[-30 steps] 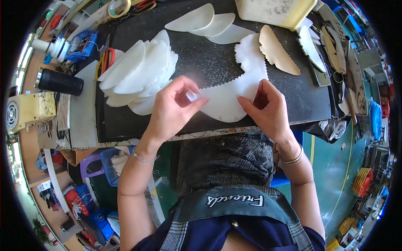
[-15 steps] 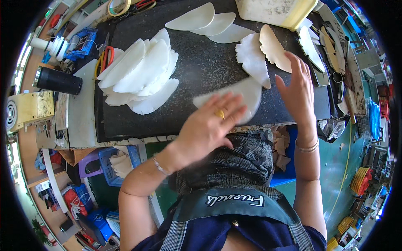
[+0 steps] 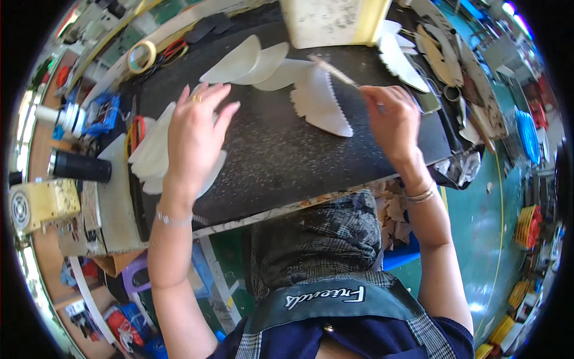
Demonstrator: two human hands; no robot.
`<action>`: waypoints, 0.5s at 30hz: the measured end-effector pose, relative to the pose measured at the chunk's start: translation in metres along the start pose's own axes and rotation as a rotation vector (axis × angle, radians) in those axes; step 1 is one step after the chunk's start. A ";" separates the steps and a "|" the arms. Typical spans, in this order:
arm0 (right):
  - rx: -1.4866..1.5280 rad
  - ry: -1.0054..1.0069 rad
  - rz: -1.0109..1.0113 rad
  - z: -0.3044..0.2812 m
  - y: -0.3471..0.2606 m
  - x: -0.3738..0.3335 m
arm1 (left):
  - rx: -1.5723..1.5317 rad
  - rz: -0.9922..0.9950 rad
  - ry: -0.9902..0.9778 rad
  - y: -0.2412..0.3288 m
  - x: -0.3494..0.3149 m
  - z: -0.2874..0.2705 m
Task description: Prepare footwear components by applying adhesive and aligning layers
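Observation:
My left hand (image 3: 197,131) is over the pile of white half-moon pieces (image 3: 150,149) on the left of the black work mat, its fingers apart and covering part of the pile. A tan serrated-edge piece (image 3: 336,72) is pinched in my right hand (image 3: 394,116), lifted and seen nearly edge-on. Just left of that hand, a white serrated-edge piece (image 3: 320,102) lies on the black mat (image 3: 269,143). Farther back, several white half-moon pieces (image 3: 233,63) overlap in a row.
A dirty white plastic container (image 3: 329,24) stands at the far edge. More serrated pieces (image 3: 403,66) and tools lie to the right. Scissors with red handles (image 3: 136,133) are beside the pile, a tape roll (image 3: 142,57) behind. A black flask (image 3: 81,166) lies at left.
My left hand has moved left from the mat's front to the pile; the half-moon piece beneath it is gone from there. My right hand has closed on the tan piece and raised it.

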State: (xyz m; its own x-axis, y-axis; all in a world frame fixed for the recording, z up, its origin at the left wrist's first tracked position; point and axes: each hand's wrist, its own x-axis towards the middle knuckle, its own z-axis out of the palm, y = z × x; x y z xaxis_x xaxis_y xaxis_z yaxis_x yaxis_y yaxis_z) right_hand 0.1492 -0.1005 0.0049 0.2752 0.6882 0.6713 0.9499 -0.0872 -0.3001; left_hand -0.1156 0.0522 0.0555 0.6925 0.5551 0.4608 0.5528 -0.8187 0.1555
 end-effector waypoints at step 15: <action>-0.192 -0.182 0.455 -0.045 0.119 -0.003 | -0.068 -0.318 -0.059 -0.028 0.066 0.055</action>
State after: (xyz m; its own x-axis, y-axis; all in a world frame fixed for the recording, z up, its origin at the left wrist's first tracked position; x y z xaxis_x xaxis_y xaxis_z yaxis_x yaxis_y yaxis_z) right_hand 0.2680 -0.1457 -0.0024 0.6522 0.6627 0.3680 0.7551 -0.5253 -0.3923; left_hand -0.0602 0.1201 0.0331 0.5168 0.7906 0.3284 0.7149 -0.6096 0.3425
